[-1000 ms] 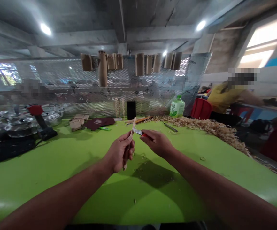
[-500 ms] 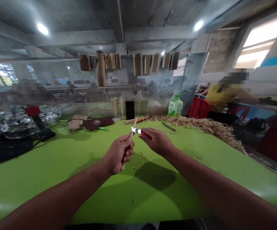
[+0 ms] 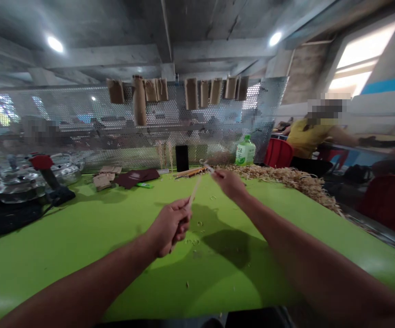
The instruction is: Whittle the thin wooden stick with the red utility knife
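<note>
The left hand (image 3: pixel 170 225) is closed firmly on the near end of the thin pale wooden stick (image 3: pixel 194 193) above the lime-green table (image 3: pixel 81 237), and the right hand (image 3: pixel 230 182) is clenched on the small bright-bladed knife (image 3: pixel 208 167) past its far tip, so shallow strokes directed away from the gripping fingers seem wisest.

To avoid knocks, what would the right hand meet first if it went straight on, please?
The right hand would likely reach the black box by the mesh screen; depth is unclear.
</note>
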Demonstrator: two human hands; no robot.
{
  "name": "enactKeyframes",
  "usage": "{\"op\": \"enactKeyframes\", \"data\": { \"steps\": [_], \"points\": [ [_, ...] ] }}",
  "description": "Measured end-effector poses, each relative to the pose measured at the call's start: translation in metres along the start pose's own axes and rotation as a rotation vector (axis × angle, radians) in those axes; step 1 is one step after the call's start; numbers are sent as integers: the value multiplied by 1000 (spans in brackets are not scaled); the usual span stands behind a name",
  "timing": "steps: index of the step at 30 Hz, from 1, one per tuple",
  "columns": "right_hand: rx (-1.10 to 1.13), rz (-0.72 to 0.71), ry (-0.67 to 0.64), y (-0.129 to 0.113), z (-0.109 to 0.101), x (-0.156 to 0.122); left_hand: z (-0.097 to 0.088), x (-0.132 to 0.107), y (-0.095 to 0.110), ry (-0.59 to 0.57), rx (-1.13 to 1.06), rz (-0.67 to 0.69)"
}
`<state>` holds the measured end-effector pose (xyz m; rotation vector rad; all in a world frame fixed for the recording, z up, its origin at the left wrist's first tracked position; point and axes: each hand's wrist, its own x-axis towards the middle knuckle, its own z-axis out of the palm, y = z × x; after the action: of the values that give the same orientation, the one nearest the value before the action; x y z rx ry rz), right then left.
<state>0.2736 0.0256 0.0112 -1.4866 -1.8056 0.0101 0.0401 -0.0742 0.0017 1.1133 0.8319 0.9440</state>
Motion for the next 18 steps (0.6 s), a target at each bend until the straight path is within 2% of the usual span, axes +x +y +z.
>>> {"op": "enactKeyframes", "data": {
  "steps": [2,5,10,13,18],
  "points": [
    [-14,67,60,15,-9,9,0,0,-1,-44,-8,23],
    [24,29,91,16,-11,5,-3,7,-2,29,-38,86],
    [180,-210,-71,-29,8,-31,-11,18,-1,74,-106,140],
    [178,-358,-170,-50,14,-47,-9,20,0,93,-124,128],
    [71,-374,-192,-58,14,-53,-5,19,0,120,-142,123]
  ]
}}
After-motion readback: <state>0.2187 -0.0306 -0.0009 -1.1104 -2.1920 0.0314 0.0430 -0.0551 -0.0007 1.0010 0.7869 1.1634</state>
